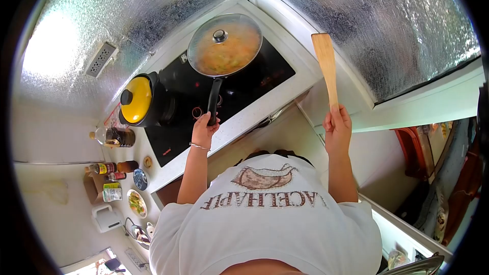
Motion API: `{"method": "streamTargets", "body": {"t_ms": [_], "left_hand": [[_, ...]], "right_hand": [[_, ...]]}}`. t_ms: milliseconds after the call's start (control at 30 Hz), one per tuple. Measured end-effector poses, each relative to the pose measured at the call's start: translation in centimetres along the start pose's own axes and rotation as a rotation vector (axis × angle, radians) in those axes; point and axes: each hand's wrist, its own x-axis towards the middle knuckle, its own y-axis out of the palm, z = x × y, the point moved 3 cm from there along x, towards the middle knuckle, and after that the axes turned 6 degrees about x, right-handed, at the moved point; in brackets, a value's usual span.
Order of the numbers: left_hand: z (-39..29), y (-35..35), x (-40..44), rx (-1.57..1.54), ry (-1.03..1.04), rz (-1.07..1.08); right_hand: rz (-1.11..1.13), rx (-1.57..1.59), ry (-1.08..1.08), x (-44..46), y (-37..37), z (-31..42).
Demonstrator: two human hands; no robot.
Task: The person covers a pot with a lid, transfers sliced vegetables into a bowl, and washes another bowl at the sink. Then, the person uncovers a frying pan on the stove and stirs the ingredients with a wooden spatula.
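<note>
My left hand (pixel 205 128) is closed around the black handle (pixel 214 100) of a frying pan on the cooktop (pixel 169 142). A glass lid (pixel 239 33) with a round knob covers the pan; orange and green food shows through it. Off to the right, my right hand (pixel 337 122) grips the lower end of a flat wooden spatula (pixel 325 61), whose wide blade points up and away from the pan. Left of the pan stands a black pot with a yellow lid (pixel 138 103).
An oil bottle (pixel 116 136), smaller sauce bottles (pixel 104 168), a blue patterned bowl (pixel 140 179) and a plate of food (pixel 136 203) line the left counter. Foil-like sheeting (pixel 173 5) covers the walls behind. A red container (pixel 411 152) is low on the right.
</note>
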Motion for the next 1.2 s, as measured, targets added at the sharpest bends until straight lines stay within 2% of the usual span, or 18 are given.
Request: {"method": "streamTargets", "body": {"t_ms": [133, 300, 600, 1200], "left_hand": [[-0.6, 0.6, -0.3, 0.074, -0.007, 0.021], [-0.1, 0.8, 0.6, 0.346, 0.161, -0.057], [-0.1, -0.2, 1.2, 0.258, 0.229, -0.202], [-0.7, -1.0, 0.6, 0.325, 0.184, -0.144]], "right_hand": [[-0.015, 0.025, -0.010, -0.2, -1.2, 0.0], [-0.045, 0.055, -0.021, -0.5, -2.3, 0.3], [-0.042, 0.064, -0.019, -0.5, -2.9, 0.5], [-0.060, 0.020, -0.022, -0.7, -1.7, 0.8]]}}
